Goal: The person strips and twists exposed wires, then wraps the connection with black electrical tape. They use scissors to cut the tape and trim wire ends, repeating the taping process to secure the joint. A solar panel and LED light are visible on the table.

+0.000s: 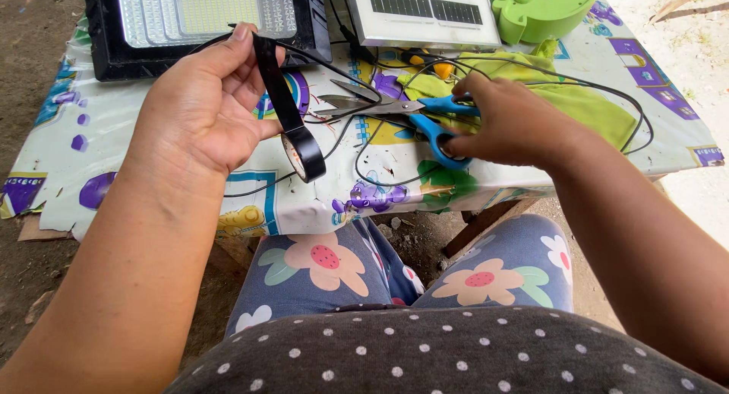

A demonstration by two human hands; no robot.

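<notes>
My left hand point(201, 109) pinches a pulled strip of black tape, its roll point(301, 152) dangling at five o'clock over the counter point(91, 128). At three o'clock, my right hand point(512, 124) fingers close on blue-handled scissors point(414, 113). Beyond, at twelve, lies a floodlight point(205, 22).

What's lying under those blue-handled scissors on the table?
Under the scissors run thin black wires, lying on the colourful cartoon tablecloth. The right hand covers the handles, so what lies under that end cannot be seen.
</notes>
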